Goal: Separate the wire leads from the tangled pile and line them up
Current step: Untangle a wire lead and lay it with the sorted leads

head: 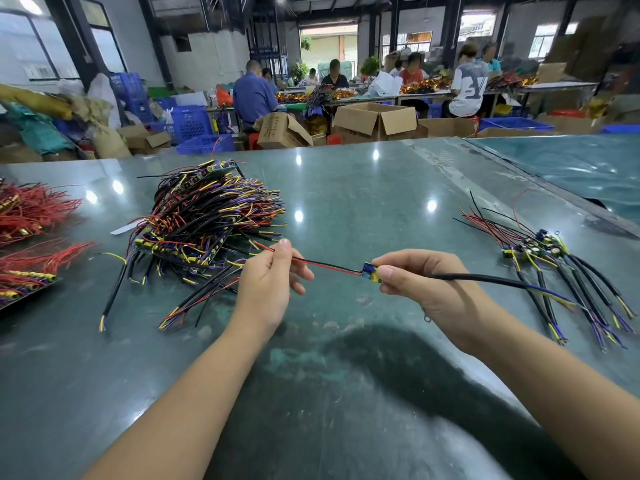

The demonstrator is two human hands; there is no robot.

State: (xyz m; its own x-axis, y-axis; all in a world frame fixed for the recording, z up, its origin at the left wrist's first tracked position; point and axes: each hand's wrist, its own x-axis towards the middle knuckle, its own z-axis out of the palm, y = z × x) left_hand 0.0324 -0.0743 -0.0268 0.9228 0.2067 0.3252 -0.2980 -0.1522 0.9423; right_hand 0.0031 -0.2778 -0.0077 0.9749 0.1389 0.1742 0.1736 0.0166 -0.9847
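A tangled pile (207,220) of black, red, yellow and purple wire leads with small circuit boards lies on the table at centre left. One wire lead (329,266) is stretched between my hands above the table. My left hand (266,282) pinches its thin red and black wires. My right hand (422,282) pinches its small blue and yellow board, and its thick black cable trails off to the right. A row of separated leads (554,271) lies side by side at the right, boards at the far end.
Bundles of red wires (31,237) lie at the table's left edge. A clear plastic sheet (571,168) covers the far right of the green table (346,393). Beyond the table are cardboard boxes (377,121), blue crates and several people seated at benches.
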